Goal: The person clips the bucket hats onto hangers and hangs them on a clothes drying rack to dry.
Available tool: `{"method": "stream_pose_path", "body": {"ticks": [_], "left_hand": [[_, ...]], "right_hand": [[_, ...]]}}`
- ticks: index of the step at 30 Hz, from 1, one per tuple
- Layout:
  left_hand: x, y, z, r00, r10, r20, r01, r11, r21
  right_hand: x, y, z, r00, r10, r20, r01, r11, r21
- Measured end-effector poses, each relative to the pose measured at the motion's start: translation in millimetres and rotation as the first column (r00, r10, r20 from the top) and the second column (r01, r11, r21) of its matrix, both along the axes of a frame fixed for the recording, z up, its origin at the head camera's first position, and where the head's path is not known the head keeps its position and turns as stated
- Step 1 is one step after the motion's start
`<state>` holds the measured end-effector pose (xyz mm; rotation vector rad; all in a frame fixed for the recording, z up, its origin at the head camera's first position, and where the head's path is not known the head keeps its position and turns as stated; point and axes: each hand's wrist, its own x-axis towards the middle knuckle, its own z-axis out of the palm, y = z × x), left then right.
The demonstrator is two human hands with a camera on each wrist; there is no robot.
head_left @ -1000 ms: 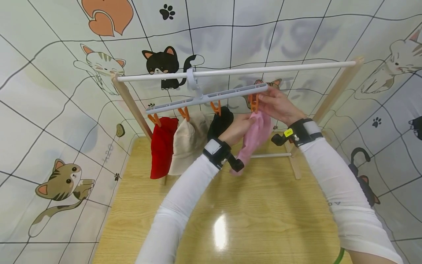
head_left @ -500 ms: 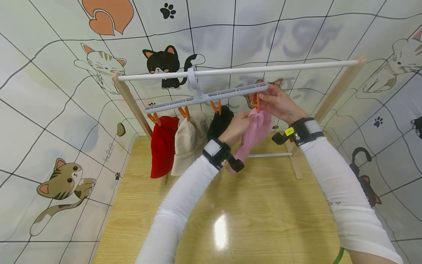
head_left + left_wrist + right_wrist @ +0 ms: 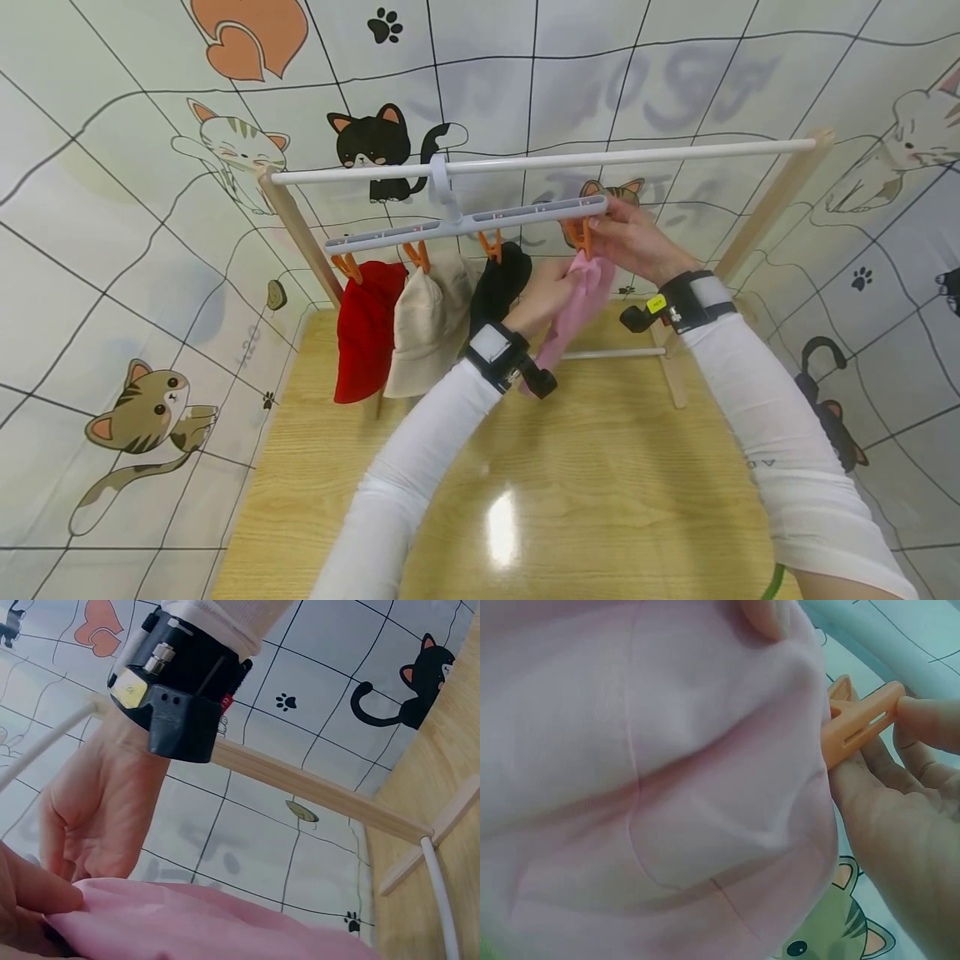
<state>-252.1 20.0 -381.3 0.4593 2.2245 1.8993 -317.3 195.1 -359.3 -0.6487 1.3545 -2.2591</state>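
A pink hat [image 3: 573, 312] hangs below the right end of a grey clip hanger [image 3: 510, 218]. My left hand [image 3: 542, 296] grips the pink fabric near its top. With thumb and fingers, my right hand [image 3: 637, 243] pinches the orange clip [image 3: 866, 724] at the pink hat's upper edge, just under the hanger's end. The hat covers the clip's tip in the right wrist view. To the left, a red hat [image 3: 367, 333], a beige hat [image 3: 423, 333] and a black hat [image 3: 498, 279] hang from other orange clips.
The hanger hooks over a white rail [image 3: 622, 157] between wooden posts [image 3: 772, 204]. A lower white bar [image 3: 615, 353] crosses near the wooden tabletop [image 3: 585, 492]. Behind stands a wall covering [image 3: 480, 100] printed with cartoon cats.
The hanger's right end has dipped slightly, and its left end and the red hat have shifted a little left. Both hands keep their hold on the pink hat and the clip.
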Motion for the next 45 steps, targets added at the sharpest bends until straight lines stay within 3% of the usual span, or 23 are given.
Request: {"method": "stream_pose_path", "body": {"ticks": [5,11,15,21,24,32,36,41,45], "left_hand": [[-2.0,4.4,-9.3,0.997,-0.034,0.064,0.036,0.999,-0.026],[0.2,9.4,-13.7,0.999,-0.047,0.005,0.047,0.988,-0.149],[2.2,10.5,-14.9,0.998,-0.065,-0.001,0.064,0.982,-0.176],[6.4,8.2,-17.7,0.995,-0.101,0.012,0.102,0.984,-0.147],[9.9,4.5,-20.8,0.994,-0.105,-0.019,0.101,0.983,-0.152],[29.4,-12.7,-24.3,0.992,-0.083,-0.093,0.056,0.964,-0.259],[38.3,-20.4,-26.8,0.986,-0.125,-0.113,0.087,0.952,-0.293],[46.5,-30.8,-31.0,0.969,-0.195,-0.149,0.150,0.952,-0.267],[54.0,-39.6,-33.5,0.966,-0.199,-0.164,0.150,0.951,-0.270]], "right_hand": [[0.7,-0.4,-3.9,1.000,0.004,-0.018,-0.004,1.000,-0.005],[5.2,-5.3,-4.7,0.988,-0.058,-0.144,0.076,0.989,0.125],[7.1,-4.6,-5.9,0.971,-0.099,-0.218,0.141,0.972,0.188],[4.6,1.2,-12.5,0.975,-0.115,-0.190,0.133,0.988,0.084],[4.2,3.3,-15.7,0.977,-0.116,-0.181,0.130,0.989,0.067],[4.5,14.7,-19.9,0.975,-0.125,-0.185,0.134,0.991,0.032],[6.3,20.1,-22.1,0.976,-0.126,-0.179,0.132,0.991,0.024],[7.6,25.3,-24.7,0.980,-0.123,-0.159,0.124,0.992,0.000],[8.4,30.9,-27.1,0.980,-0.139,-0.140,0.141,0.990,0.003]]}}
